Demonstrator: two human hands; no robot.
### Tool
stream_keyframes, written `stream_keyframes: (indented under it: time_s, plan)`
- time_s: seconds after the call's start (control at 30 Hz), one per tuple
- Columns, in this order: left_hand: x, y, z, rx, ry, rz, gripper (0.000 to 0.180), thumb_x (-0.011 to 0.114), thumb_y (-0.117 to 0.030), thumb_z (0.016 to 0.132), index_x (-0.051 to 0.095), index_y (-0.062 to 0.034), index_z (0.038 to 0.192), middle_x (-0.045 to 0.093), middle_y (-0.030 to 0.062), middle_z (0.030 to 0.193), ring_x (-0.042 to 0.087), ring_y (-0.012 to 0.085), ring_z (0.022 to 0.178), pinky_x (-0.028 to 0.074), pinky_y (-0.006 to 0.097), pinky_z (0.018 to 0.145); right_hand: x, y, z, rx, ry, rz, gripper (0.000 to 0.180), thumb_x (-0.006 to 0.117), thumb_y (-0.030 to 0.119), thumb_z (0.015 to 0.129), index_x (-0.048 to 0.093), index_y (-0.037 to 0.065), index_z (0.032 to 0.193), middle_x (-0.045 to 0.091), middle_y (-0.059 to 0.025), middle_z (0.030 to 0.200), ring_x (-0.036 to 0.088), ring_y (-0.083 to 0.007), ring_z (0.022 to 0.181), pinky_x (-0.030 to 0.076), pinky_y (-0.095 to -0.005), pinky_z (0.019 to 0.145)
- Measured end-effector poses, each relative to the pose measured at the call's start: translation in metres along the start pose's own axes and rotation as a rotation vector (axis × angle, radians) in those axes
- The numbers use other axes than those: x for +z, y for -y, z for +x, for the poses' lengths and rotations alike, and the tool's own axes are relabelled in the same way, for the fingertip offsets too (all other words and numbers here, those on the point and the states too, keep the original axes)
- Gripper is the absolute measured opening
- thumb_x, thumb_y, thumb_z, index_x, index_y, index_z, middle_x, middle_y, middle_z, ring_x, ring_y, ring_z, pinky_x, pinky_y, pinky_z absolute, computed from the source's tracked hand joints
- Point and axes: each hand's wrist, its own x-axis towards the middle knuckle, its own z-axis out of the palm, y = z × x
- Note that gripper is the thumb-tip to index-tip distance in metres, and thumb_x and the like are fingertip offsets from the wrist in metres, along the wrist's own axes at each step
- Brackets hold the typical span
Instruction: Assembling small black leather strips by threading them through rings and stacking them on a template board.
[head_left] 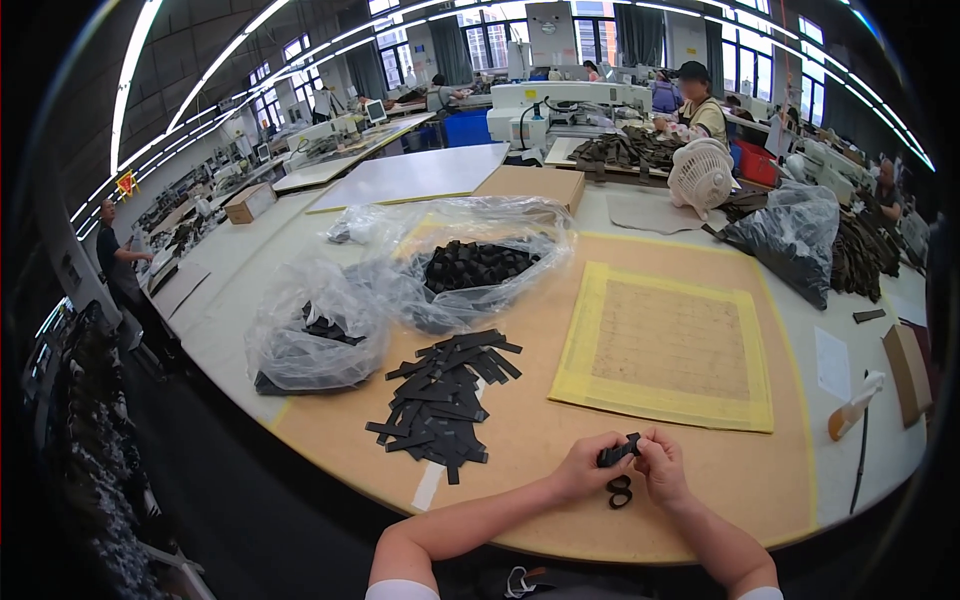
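Left hand (pixel 588 470) and right hand (pixel 662 470) meet, both gripping a small black band (pixel 618 452) by the tabletop's (pixel 225 300) near edge!
Two black loops (pixel 620 490) lie just below, closer to that edge; leftward, black strips (pixel 440 405) sprawl in a loose heap, while a yellow-bordered panel (pixel 665 345) lies beyond the hands.

To the R of the yellow-edged board (pixel 665 345) we've got a white paper sheet (pixel 832 362), an orange-and-white bottle (pixel 848 415) & a brown cardboard pc. (pixel 906 375) Beyond the board's far edge, toward the R, we see a white fan (pixel 700 176), a plastic bag (pixel 797 235) w/ dark contents, a red bin (pixel 755 163) & a co-worker (pixel 708 118) in a dark cap; beyond its far L corner, a flat cardboard box (pixel 532 185), big white panel (pixel 412 178) & blue bin (pixel 467 128).
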Motion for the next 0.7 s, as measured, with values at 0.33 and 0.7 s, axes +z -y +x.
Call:
stream_keyframes:
  time_s: [0.33, 0.7]
  plan:
    - [0.0, 0.0, 0.003, -0.139, -0.062, -0.097, 0.009, 0.065, -0.011, 0.09, 0.062, -0.002, 0.092, 0.05, -0.0056, 0.071, 0.044, 0.0043, 0.065, 0.038, 0.022, 0.057, 0.001, 0.01, 0.003, -0.057, 0.014, -0.187, 0.019, 0.058, 0.022, 0.097, 0.057, 0.009, 0.083, 0.049, 0.0061, 0.065, 0.04, -0.002, 0.055, 0.032, -0.0184, 0.049]
    - [-0.007, 0.009, 0.012, -0.166, -0.13, -0.285, 0.016, 0.065, -0.02, 0.093, 0.062, -0.0042, 0.096, 0.056, -0.0035, 0.077, 0.05, 0.0054, 0.072, 0.042, 0.021, 0.064, -0.018, 0.016, 0.011, -0.233, 0.006, -0.483, 0.017, 0.058, 0.019, 0.096, 0.057, 0.004, 0.086, 0.051, 0.003, 0.069, 0.045, -0.0053, 0.061, 0.037, -0.0201, 0.054]
